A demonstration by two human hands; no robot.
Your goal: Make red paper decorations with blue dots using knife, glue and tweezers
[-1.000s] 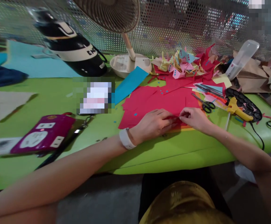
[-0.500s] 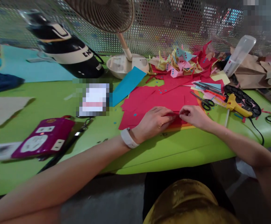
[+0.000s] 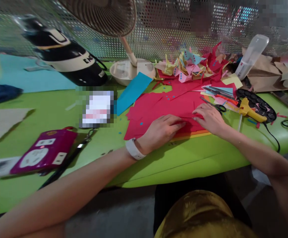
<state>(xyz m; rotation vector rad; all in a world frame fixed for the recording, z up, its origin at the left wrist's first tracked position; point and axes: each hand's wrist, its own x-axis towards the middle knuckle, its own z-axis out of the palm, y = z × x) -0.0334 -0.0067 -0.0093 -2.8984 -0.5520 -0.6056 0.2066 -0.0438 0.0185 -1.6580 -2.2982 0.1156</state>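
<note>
Red paper sheets [image 3: 150, 107] lie in an overlapping stack, with an orange-yellow sheet showing along their near edge. My left hand [image 3: 161, 132], with a white band at the wrist, rests on the near part of the red paper, fingers stretched to the right. Its thumb side is partly hidden. My right hand [image 3: 210, 119] lies open on the right side of the same paper, fingers apart, pointing left. A raised red edge or fold runs between the two hands. Black-handled scissors [image 3: 219, 108] lie just beyond my right hand, partly covered by it.
Behind the sheets sits a pile of folded paper shapes [image 3: 188, 66]. A yellow glue gun [image 3: 252, 111] and black palette [image 3: 270, 110] are at right. At left are a phone [image 3: 98, 107], purple card holder [image 3: 44, 150], blue paper strip [image 3: 134, 92], black bottle [image 3: 69, 61] and fan [image 3: 126, 67].
My right hand has spread from a pinch at the red paper's edge and moved slightly up and right, over part of the scissors. The left hand stays nearly in place.
</note>
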